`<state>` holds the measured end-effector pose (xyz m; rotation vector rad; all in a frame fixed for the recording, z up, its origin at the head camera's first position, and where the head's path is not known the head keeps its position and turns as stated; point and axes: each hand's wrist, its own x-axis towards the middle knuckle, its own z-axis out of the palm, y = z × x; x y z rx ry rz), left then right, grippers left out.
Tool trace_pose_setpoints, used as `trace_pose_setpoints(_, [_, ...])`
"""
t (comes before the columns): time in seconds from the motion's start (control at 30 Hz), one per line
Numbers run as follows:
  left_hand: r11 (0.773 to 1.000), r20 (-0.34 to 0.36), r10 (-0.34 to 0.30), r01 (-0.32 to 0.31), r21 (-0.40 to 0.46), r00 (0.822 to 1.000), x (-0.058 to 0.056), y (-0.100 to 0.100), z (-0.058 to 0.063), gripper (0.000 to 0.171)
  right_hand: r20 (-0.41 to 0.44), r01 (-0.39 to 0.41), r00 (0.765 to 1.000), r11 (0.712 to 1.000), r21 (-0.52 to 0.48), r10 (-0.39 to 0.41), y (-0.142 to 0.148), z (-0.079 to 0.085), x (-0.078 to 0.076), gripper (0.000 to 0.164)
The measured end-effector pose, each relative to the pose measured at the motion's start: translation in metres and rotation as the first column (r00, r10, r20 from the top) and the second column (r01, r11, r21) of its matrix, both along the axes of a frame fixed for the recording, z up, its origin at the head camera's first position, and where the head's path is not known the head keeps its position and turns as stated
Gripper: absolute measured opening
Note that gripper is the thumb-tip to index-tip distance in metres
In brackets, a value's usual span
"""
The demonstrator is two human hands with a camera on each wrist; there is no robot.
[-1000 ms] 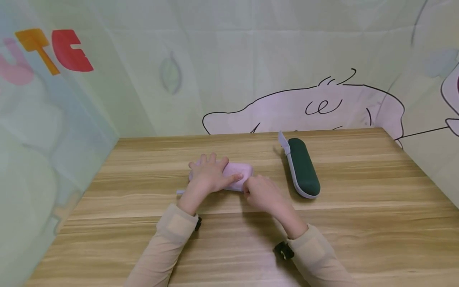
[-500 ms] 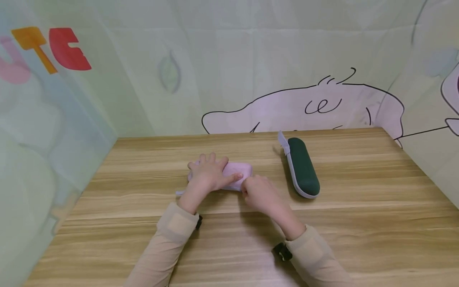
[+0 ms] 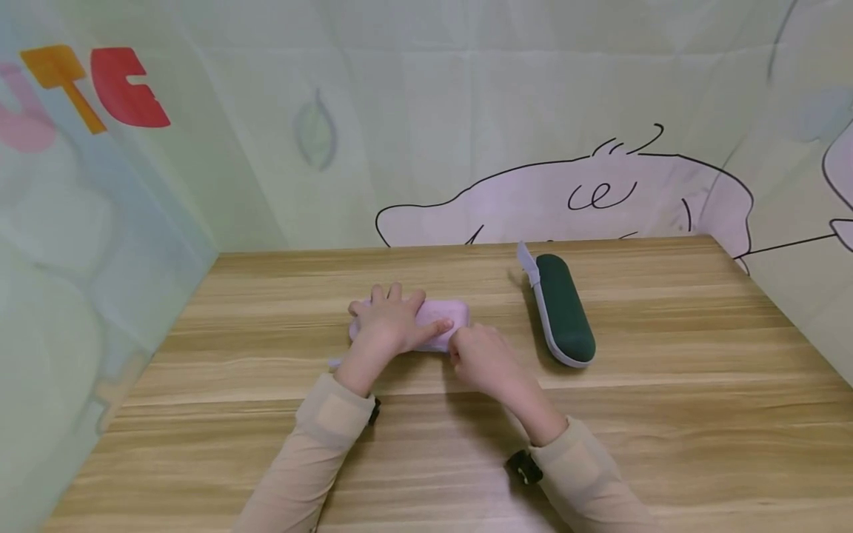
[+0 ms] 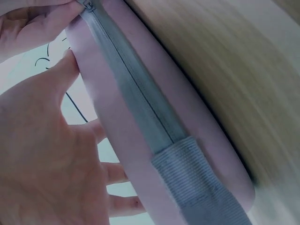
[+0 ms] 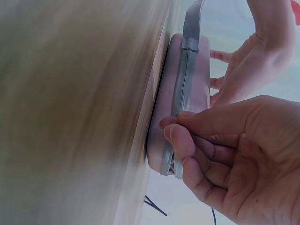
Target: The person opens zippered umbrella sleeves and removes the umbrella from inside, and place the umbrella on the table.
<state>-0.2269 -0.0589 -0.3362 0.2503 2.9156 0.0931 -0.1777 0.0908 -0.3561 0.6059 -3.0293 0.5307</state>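
Clearly, little has just changed. A pale fabric backdrop printed with cartoon lines (image 3: 400, 111) stands beyond both grips, behind a brown wood-grain bench (image 3: 220, 459) that spreads under and around them. To the right of the right grip and well apart from it lies a dark green, rounded oblong case with lilac edging (image 3: 565, 311). A pink, soft-looking oblong case (image 3: 446, 309) lies flat on the bench, beneath the left grip and just beside the right.

The left grip (image 3: 389, 322), a bare hand, rests across the pink case with its fingers spread. The right grip (image 3: 481, 355) pinches the small zipper pull (image 4: 87, 5) near the case's right end.

A grey-lilac webbing strap (image 4: 187, 173) leaves the case's left end, below the left grip. From there the grey zipper (image 4: 129, 79) runs joined toward the right grip; beyond those fingers its tapes part.

Over the last half second the left forearm has shifted slightly rightward, while the right grip has barely moved. The pull shows no clear travel, so the zipper work seems to be part-way, momentarily held.
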Motion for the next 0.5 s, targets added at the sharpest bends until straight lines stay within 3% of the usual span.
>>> trace_pose_setpoints(0.5, [0.999, 0.004, 0.033, -0.033, -0.024, 0.999, 0.0003, 0.0034, -0.0009, 0.081, -0.006, 0.006, 1.0, 1.0, 0.004, -0.006, -0.0015, 0.0001, -0.0009, 0.031])
